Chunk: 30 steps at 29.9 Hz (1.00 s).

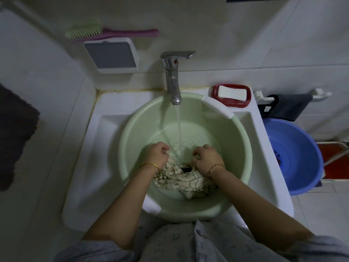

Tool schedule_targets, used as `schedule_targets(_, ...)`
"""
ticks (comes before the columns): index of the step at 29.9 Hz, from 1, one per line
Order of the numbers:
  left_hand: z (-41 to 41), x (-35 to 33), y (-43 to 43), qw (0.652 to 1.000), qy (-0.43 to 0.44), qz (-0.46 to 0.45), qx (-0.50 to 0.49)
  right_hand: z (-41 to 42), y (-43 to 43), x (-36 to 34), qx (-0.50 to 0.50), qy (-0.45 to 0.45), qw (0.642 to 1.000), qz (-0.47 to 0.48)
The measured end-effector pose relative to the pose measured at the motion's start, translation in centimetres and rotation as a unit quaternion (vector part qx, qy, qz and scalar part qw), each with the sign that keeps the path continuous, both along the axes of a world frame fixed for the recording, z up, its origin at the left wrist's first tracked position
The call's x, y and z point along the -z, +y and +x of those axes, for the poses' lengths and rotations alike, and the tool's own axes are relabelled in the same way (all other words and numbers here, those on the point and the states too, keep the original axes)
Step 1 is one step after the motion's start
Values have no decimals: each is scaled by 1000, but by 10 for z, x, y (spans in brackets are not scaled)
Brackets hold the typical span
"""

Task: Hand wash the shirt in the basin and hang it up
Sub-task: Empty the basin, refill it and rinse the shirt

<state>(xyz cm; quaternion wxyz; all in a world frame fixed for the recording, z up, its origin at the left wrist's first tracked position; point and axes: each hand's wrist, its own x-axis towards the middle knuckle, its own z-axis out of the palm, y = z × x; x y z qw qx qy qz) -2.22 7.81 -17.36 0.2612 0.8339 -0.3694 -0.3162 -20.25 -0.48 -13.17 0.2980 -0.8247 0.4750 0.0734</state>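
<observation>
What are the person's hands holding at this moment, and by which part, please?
Both the left hand and right hand grip the patterned shirt by its bunched far edge; which garment part cannot be told.

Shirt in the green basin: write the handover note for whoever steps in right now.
Left hand: fingers curled on the shirt, inside the basin.
Right hand: fingers curled on the shirt too, at its right side.
Shirt: bunched at the near side of the basin, wet, in shallow water.
Basin: sits in the sink under the tap, which is running between the hands.
Soap: in the red dish behind the basin, to the right.
Done: shirt in the basin, water on. No suds visible.
Left: probably soap, scrub, rinse, shut the tap, wring, hang up.
</observation>
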Motion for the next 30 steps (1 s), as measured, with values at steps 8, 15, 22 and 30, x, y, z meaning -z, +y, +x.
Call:
schedule_targets(8,-1,-2,0,1000,-7,2,2,0,0,0,-3,2,1000,-2)
schedule_targets(15,-3,-6,0,1000,5,4,-3,0,0,1,-5,2,1000,-1)
schedule_targets(22,-2,-6,0,1000,5,9,-4,0,0,0,-7,4,1000,-2)
schedule_targets(30,-6,-12,-1,1000,7,7,-8,0,0,1,-7,8,1000,-1)
